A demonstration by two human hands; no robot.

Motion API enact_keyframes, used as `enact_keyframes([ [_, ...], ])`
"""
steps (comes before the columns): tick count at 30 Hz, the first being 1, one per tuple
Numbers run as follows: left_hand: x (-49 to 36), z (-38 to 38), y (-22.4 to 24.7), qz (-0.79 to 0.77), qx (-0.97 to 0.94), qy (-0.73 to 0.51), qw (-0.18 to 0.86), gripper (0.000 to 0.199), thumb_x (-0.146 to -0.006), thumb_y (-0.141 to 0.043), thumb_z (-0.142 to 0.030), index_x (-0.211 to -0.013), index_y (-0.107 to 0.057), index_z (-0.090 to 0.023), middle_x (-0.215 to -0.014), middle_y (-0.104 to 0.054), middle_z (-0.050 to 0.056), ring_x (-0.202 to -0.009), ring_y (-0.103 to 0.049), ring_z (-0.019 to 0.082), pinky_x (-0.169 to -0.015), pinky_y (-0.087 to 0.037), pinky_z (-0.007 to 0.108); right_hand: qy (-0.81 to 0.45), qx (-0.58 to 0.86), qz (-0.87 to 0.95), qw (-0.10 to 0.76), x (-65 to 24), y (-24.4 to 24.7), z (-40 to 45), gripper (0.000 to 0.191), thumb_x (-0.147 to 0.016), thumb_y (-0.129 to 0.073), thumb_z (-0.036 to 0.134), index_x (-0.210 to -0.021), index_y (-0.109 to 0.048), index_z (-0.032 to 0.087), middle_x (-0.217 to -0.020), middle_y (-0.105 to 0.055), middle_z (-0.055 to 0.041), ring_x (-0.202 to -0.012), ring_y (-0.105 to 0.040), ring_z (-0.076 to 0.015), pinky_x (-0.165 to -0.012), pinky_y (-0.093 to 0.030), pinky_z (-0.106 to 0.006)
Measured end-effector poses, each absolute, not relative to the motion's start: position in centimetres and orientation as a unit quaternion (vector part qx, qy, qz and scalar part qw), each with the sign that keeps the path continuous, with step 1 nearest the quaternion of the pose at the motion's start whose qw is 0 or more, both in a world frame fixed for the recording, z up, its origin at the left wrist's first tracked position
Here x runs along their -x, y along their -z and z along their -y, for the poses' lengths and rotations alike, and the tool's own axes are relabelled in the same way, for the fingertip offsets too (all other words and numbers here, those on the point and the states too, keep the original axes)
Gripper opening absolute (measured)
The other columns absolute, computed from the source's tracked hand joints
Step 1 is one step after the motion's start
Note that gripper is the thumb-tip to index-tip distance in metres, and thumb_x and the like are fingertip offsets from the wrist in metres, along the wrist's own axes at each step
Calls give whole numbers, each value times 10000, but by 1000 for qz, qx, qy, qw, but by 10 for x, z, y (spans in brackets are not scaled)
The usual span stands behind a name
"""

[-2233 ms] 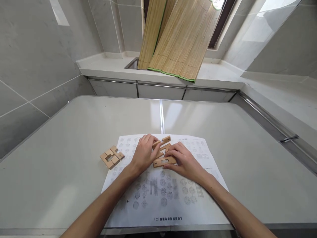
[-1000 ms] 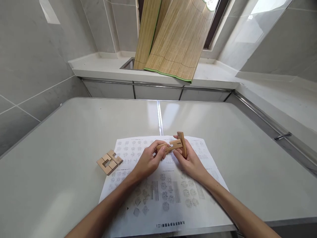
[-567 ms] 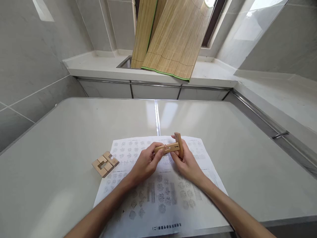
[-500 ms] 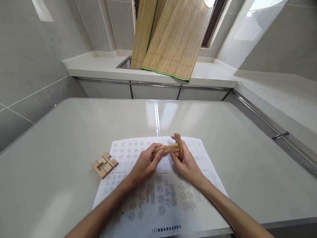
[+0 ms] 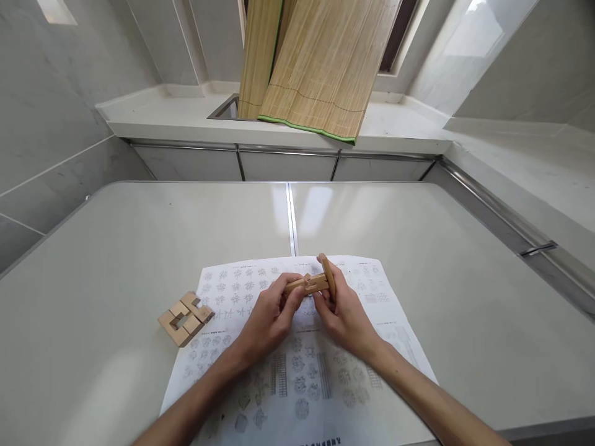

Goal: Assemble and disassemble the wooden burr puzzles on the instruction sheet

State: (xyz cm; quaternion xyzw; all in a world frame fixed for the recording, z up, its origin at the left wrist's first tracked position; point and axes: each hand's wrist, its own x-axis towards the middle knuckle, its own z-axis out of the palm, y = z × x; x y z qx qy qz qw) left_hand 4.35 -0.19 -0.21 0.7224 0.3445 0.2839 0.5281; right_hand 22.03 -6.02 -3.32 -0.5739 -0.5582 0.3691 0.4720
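Over the middle of a printed sheet, my two hands meet on notched wooden puzzle pieces. My left hand pinches one end of a wooden puzzle piece that lies level between the hands. Upright at its right end is a flat wooden puzzle piece, held in the fingers of my right hand. The two pieces touch; whether they interlock I cannot tell, and my fingers hide their ends. To the left, several wooden blocks lie side by side, partly over the sheet's edge.
The light table has a metal seam down its middle. Behind it runs a white ledge with a bamboo mat hanging over it and a metal-rimmed recess. A metal rail passes along the right side.
The upright piece has turned more edge-on and tilts to the left at its top. Both hands keep their hold. The whole view has shifted slightly.
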Motion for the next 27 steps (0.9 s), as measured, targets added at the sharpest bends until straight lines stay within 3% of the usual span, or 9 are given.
enact_keyframes([
  [4,-44,3,0,-331,-715,-291,543,270,-1094,-487,-409,-1196,-635,-207,-1086,-705,64,-924,-638,192,-832,-497,312,-438,541,518,498,-218,27,63,676,-1030,-575,298,-1636,-275,276,-1029,-628,-63,-833,-631,-211,-812,-580,-418],
  [7,-44,2,1,-352,-682,-301,566,273,-1081,-517,-450,-1151,-626,-209,-940,-662,32,-801,-591,162,-736,-476,287,-475,531,483,510,-218,18,64,724,-1000,-662,369,-1635,-318,318,-1111,-624,-72,-910,-621,-217,-817,-564,-391],
  [10,-43,1,2,-364,-628,-305,617,295,-1071,-530,-498,-1130,-589,-216,-769,-537,-32,-653,-476,121,-629,-413,258,-535,495,429,533,-221,9,62,678,-1013,-651,445,-1628,-381,351,-906,-582,-15,-704,-528,-167,-639,-489,-314],
  [13,-43,0,1,-353,-599,-306,650,318,-1063,-537,-518,-1128,-587,-211,-753,-504,-40,-638,-448,113,-625,-406,257,-604,435,363,560,-225,7,59,593,-1058,-571,497,-1612,-440,333,-745,-485,31,-551,-352,-122,-526,-342,-272],
  [16,-44,-1,1,-340,-591,-307,664,349,-1062,-523,-532,-1127,-595,-196,-761,-521,-27,-648,-463,119,-634,-417,267,-646,385,316,579,-229,6,56,574,-1032,-638,477,-1570,-515,318,-724,-463,39,-536,-290,-104,-515,-289,-259],
  [20,-44,-2,2,-339,-600,-307,657,334,-1062,-529,-513,-1099,-598,-189,-760,-550,-18,-664,-491,128,-642,-420,270,-666,349,277,598,-233,5,55,547,-982,-731,418,-1503,-596,321,-751,-478,29,-566,-298,-103,-529,-318,-245],
  [27,-43,-4,5,-346,-609,-310,642,332,-1049,-543,-524,-1013,-583,-196,-760,-567,-19,-637,-480,125,-607,-394,257,-688,332,265,589,-233,8,55,590,-979,-746,369,-1537,-558,335,-706,-393,60,-545,-258,-92,-504,-304,-214],
])
